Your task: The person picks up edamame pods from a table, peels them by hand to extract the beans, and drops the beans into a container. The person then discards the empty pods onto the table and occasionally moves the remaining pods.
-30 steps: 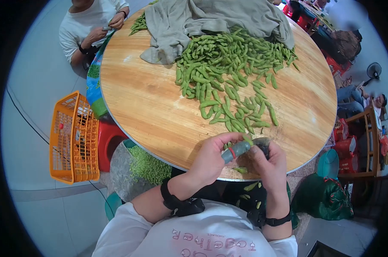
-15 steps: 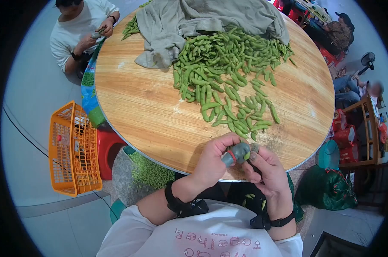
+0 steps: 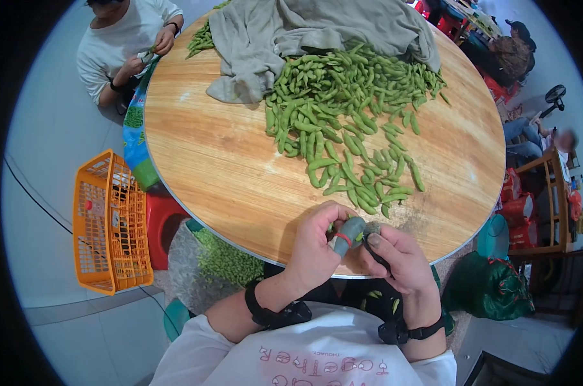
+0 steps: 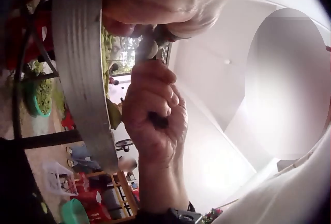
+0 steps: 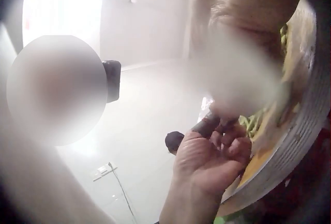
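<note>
In the head view, my left hand [image 3: 314, 248] is at the near table edge, its thumb in a grey-green sleeve [image 3: 349, 233] with a red band. Its thumb and fingers pinch a green soybean pod [image 3: 331, 227], mostly hidden by them. My right hand [image 3: 401, 260] meets it from the other side, fingers curled, its tips at the pod; a grey cover [image 3: 372, 229] sits on one fingertip. A dark curved strip [image 3: 378, 256] shows along its fingers. Loose pods [image 3: 369, 186] lie just beyond both hands, spreading from a large heap [image 3: 343, 83].
A grey cloth [image 3: 253, 45] covers the back of the heap on the round wooden table [image 3: 208, 148]. Below left, shelled beans [image 3: 227, 260] lie near an orange basket [image 3: 111, 225] and red stool [image 3: 163, 219]. Another person [image 3: 121, 51] sits at the far left.
The hands have shifted slightly and stay close together. The right hand has turned, its fingers more curled at the pod. A pod at the table edge between them no longer shows.
</note>
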{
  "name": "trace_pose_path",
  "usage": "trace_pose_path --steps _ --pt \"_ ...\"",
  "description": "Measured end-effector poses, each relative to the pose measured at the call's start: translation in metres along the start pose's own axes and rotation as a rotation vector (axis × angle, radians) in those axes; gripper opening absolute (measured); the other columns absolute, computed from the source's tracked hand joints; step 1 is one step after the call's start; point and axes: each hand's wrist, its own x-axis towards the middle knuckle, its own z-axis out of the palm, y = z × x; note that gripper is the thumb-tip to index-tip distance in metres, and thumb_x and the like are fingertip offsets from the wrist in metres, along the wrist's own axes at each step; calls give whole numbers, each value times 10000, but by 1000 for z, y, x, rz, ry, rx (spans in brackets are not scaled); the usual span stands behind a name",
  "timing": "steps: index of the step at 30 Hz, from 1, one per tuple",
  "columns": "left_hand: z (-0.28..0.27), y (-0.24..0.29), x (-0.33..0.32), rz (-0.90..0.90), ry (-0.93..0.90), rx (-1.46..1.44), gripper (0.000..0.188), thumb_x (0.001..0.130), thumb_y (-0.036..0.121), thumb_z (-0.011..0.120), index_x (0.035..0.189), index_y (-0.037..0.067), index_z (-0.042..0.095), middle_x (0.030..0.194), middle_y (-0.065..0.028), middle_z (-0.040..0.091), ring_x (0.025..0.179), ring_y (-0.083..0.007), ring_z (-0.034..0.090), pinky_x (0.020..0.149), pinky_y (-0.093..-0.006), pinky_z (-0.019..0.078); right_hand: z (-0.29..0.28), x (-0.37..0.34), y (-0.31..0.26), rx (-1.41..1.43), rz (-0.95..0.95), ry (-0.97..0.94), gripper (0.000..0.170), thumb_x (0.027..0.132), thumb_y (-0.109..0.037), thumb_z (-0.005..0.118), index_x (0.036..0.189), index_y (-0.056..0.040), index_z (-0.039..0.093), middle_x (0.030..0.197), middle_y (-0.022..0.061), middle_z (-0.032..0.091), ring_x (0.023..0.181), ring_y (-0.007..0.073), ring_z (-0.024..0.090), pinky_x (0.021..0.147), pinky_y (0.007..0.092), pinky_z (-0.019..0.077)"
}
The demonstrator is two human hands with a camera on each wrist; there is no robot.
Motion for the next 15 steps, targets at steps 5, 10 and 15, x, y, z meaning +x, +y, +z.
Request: trace_pose_path --steps 5,10,15 --pt "-11 -11 5 72 -183 -397 71 822 49 582 876 15 552 825 -16 532 775 -67 509 667 -211 414 7 3 -10 160 189 1 178 939 -164 440 870 -19 516 608 5 477 450 43 350 404 185 273" --pt "-15 -7 3 -43 -304 -640 98 816 36 602 893 11 547 835 -23 526 812 -73 511 681 -216 426 12 7 -7 29 106 2 146 918 -125 477 831 -23 534 584 -16 482 470 29 379 411 177 279" --pt "-7 -7 -7 -131 -20 -178 216 787 -85 560 976 10 519 881 -5 538 828 -71 531 736 -212 449 10 12 13 -628 -277 192 137 900 -99 499 793 -31 548 574 -26 493 474 19 400 415 170 282"
